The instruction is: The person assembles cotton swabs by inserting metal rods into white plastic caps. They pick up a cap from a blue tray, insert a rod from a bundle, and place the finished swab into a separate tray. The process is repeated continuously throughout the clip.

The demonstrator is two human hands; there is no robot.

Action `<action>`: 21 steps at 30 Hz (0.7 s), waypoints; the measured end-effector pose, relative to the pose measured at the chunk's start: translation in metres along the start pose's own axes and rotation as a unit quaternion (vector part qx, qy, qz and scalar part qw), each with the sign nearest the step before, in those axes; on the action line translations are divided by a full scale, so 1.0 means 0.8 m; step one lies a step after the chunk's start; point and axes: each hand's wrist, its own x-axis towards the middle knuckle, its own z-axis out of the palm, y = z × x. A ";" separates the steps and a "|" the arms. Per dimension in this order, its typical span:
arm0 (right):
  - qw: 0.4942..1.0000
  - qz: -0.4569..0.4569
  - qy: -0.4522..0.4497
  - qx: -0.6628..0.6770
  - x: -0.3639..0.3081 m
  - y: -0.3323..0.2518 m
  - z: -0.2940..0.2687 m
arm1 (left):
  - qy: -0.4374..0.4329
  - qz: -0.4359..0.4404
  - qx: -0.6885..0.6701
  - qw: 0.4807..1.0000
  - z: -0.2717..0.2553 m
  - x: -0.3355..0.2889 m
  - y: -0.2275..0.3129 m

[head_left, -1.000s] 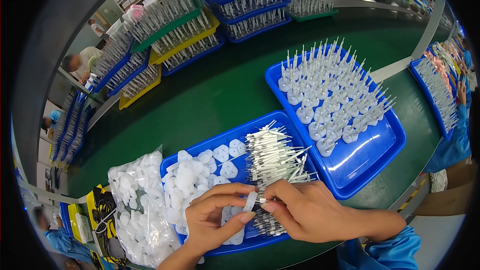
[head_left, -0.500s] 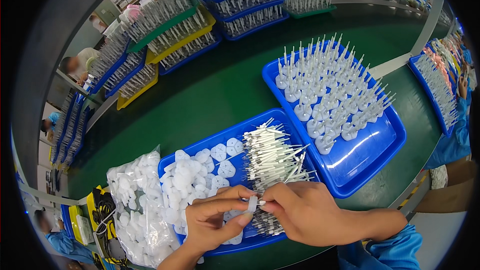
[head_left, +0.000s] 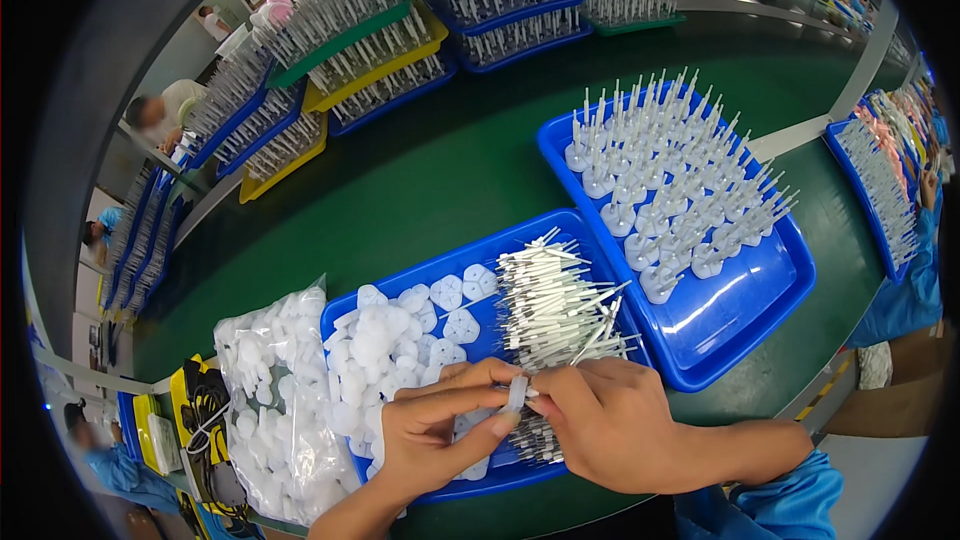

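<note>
My left hand (head_left: 435, 430) pinches a small white plastic disc (head_left: 517, 392) edge-on between thumb and fingers. Against the disc's face my right hand (head_left: 620, 430) grips a thin white rod (head_left: 534, 394), mostly covered by its fingers; how deep the rod sits in the disc I cannot tell. Both hands are over the near edge of a blue tray (head_left: 487, 335). Its left part holds a heap of white discs (head_left: 380, 348), its right part a pile of white rods with thin metal ends (head_left: 550, 290).
Adjoining on the right, a second blue tray (head_left: 745, 290) holds rows of discs with upright rods (head_left: 660, 190). A clear bag of discs (head_left: 275, 430) lies left. Stacked trays (head_left: 510, 0) line the green table's (head_left: 420, 160) far side. Other people sit around.
The whole view has shifted slightly, with the trays appearing a little further right. My hands stay together, still holding the disc and the rod, and the disc is turned slightly.
</note>
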 end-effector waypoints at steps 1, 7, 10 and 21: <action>1.000 -0.014 0.011 -0.018 0.000 0.000 0.002 | -0.004 0.022 0.028 0.999 -0.003 0.001 -0.001; 0.994 -0.093 0.033 0.044 0.018 0.017 -0.007 | 0.016 0.128 0.171 0.977 -0.007 0.007 0.010; 0.996 -0.069 0.020 0.054 0.014 0.016 -0.008 | 0.037 0.136 0.149 0.979 -0.001 0.009 0.014; 0.995 -0.047 0.056 0.072 0.009 0.008 -0.005 | 0.016 0.129 0.121 0.984 0.001 0.008 0.013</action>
